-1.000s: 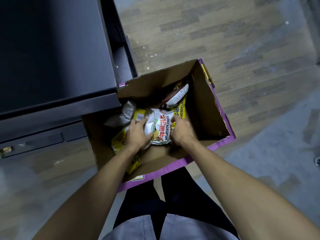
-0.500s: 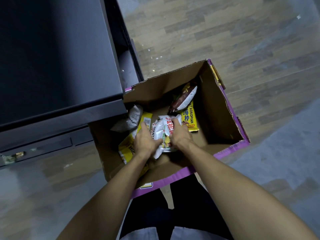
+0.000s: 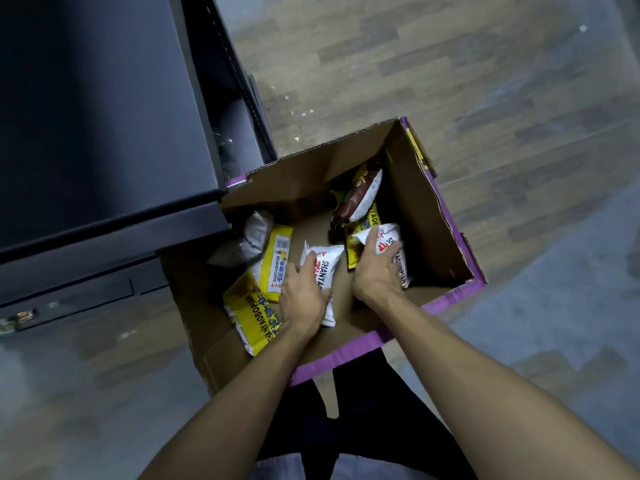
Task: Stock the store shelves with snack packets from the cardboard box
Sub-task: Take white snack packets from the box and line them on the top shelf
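Snack packets [image 3: 275,268] lie loose in the open cardboard box [image 3: 426,216], mixed colours, none on a shelf. The box sits on the wood-pattern floor [image 3: 381,64], its far-left corner just beside the dark shelf unit [image 3: 104,116]. It is brown inside, with purple outer edges.

Both hands are down in the box, apart, one packet each.
- Left hand [image 3: 304,296] grips the left white packet [image 3: 325,268] near the box middle. Its fingers curl round the packet's left edge. The packet points away from the person, with black SHANYAO lettering readable along it.
- Right hand [image 3: 375,271] grips the right white packet [image 3: 393,242], fingers wrapped across its face. Red and black print shows past the fingertips.

Other packets in the box:
- A flat yellow packet [image 3: 277,258] lies just left of the left hand, barcode end toward the far side.
- A second yellow packet [image 3: 247,315] lies nearer the person and touches the first. The left wrist crosses its corner.
- A third yellow packet [image 3: 353,245] lies partly under the right white packet.
- A brown packet [image 3: 360,197] leans near the far right corner, overlapping the third yellow one.
- A grey packet [image 3: 251,235] lies crumpled against the left wall, by the shelf edge.

Dark trousers [image 3: 363,427] show at the bottom, right behind the box's near wall.
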`<action>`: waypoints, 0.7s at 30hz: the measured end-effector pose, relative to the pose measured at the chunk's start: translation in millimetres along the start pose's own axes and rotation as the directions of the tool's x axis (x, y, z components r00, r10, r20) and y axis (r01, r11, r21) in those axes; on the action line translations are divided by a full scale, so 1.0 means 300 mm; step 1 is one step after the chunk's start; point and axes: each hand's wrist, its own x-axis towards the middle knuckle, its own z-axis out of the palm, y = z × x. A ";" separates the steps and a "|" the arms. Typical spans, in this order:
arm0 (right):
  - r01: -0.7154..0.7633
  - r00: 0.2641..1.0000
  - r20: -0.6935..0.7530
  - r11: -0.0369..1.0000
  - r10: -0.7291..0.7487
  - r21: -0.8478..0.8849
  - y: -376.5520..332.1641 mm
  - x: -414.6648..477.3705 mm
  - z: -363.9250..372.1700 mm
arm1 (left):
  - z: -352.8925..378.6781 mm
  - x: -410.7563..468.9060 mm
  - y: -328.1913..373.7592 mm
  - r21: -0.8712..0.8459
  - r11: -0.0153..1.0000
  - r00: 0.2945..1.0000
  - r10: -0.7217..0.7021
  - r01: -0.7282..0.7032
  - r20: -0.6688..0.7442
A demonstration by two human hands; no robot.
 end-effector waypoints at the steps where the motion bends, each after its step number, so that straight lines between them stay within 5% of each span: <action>1: -0.002 1.000 0.005 1.000 0.002 -0.019 0.004 0.006 0.001 | 0.013 0.003 -0.001 -0.002 1.000 1.000 0.014 -0.014 0.010; 13: 0.129 0.985 0.135 0.979 -0.108 -0.158 0.072 0.154 -0.064 | 0.048 0.098 0.027 0.126 0.992 0.996 -0.037 0.026 0.086; 21: -0.040 0.995 0.095 0.999 0.037 0.027 0.039 0.095 -0.022 | 0.084 0.066 0.013 0.103 0.993 0.995 -0.060 0.052 0.081</action>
